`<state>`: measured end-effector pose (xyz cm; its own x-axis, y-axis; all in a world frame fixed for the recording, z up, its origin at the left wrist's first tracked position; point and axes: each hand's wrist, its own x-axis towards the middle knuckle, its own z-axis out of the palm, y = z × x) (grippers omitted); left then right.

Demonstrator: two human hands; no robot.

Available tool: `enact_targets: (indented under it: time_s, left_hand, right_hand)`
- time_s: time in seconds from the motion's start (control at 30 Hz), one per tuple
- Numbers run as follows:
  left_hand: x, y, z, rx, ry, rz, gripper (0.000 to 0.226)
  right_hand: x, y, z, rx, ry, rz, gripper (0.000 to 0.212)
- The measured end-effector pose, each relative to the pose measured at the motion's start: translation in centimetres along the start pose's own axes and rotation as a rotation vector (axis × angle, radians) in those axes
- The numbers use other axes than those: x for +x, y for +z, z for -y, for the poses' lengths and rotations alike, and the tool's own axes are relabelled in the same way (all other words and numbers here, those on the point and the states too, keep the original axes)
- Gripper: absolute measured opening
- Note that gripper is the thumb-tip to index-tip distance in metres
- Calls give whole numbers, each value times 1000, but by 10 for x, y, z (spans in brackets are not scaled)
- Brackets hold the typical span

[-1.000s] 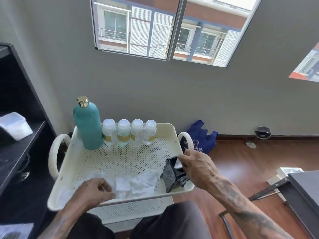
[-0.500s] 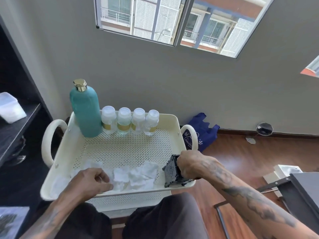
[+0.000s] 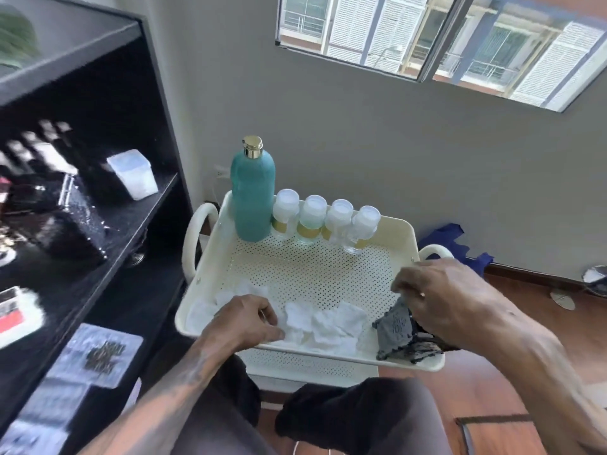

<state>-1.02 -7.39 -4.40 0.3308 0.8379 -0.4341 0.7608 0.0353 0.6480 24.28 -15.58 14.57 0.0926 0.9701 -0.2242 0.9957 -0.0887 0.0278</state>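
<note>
A cream perforated tray (image 3: 315, 274) with side handles stands in front of me. Crumpled white cotton pads (image 3: 328, 323) lie along its near edge. My left hand (image 3: 246, 320) rests on the pads at the left with curled fingers pinching them. My right hand (image 3: 453, 300) grips a small dark grey perforated box (image 3: 397, 333) at the tray's near right corner. A tall teal bottle (image 3: 253, 198) with a gold cap and several small clear bottles (image 3: 328, 221) with white caps stand along the far side.
A black shelf unit (image 3: 98, 224) at the left holds a white plastic box (image 3: 133, 174) and dark items, blurred. A blue bag (image 3: 460, 244) lies on the wooden floor by the wall at the right. My knees are below the tray.
The view has swung left, bringing the shelf unit in. My right hand has shifted over the dark box, which now leans lower in the tray corner. My left hand stays on the pads.
</note>
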Motion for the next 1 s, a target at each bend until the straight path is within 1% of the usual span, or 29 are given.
enact_targets:
  time_s: [0.03,0.07,0.13,0.2,0.27,0.33,0.43,0.5,0.57,0.63,0.7,0.77,0.87,0.93,1.0]
  left_hand:
    - [0,0,-1,-1,-3,-1,30]
    - [-1,-1,-2,1,-4,-4,30]
    - [-2,-2,-3,13,-4,-15,29]
    - [-3,-2,-3,15,1,-24,30]
    - [-3,-2,-3,10,10,-21,29]
    - [-2,-2,-3,15,18,-17,29]
    - [-2,-1,-4,20,17,-13,27]
    - [-2,-1,-3,19,19,-10,26]
    - [-2,-1,-3,17,22,-9,26]
    - [-2,-1,-4,18,21,-15,27]
    - [-1,0,-3,20,25,-36,27]
    - [0,1,-2,10,29,-45,27]
    - [3,3,0,15,26,-40,28]
    - [6,3,3,25,24,-39,30]
    - [9,4,5,39,26,-41,32]
  right_hand:
    - [2,5,17,91,-66,-70,22]
    - [7,14,36,159,-134,-67,20]
    - [23,45,71,221,-222,50,20]
    - [41,80,94,192,-201,174,32]
    - [54,105,102,183,-132,190,41]
    - [57,122,105,170,-84,167,39]
    - [59,137,102,203,-36,117,27]
    - [63,136,96,372,42,119,26]
    - [63,130,90,624,138,136,26]
    - [59,123,87,764,187,59,26]
    - [48,114,85,869,205,-24,22]
    - [32,103,81,1075,217,-17,17]
    - [7,77,64,1355,213,6,16]
    - [-11,58,45,1467,189,-33,18]
    - [-26,42,21,1508,210,-133,23]
